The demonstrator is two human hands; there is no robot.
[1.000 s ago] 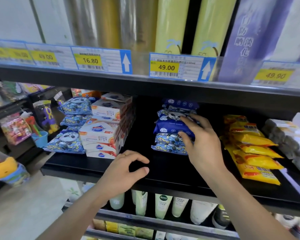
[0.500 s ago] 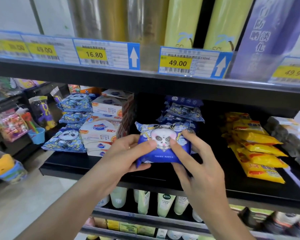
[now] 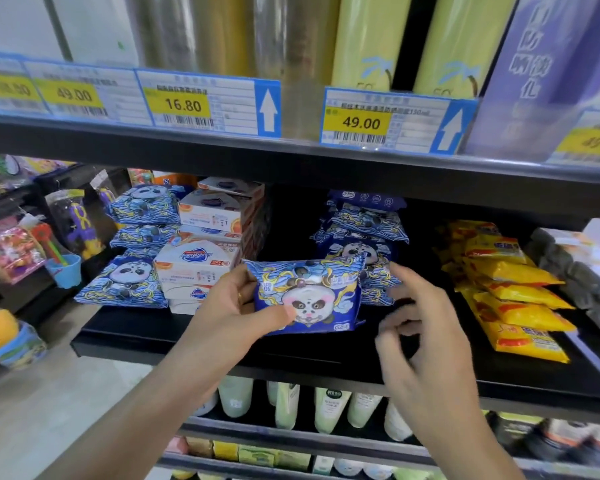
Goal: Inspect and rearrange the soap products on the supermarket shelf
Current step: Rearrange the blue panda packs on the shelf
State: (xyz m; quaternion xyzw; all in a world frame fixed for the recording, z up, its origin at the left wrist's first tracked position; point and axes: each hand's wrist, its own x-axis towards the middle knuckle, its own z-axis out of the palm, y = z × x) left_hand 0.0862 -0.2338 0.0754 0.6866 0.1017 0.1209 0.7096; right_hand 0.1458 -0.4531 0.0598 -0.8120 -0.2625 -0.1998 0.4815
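On a black shop shelf (image 3: 291, 355), the left hand (image 3: 229, 317) grips a blue panda soap pack (image 3: 309, 292); the right hand (image 3: 426, 337), just right, is loosely curled, holding nothing.

Held pack (image 3: 309, 296) before stack (image 3: 364, 233); boxes (image 3: 201, 258) left.

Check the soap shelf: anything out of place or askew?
Yes. The panda packs sit in two separate piles, a left pile beyond the white boxes and a centre stack that leans unevenly. The left hand holds one pack.
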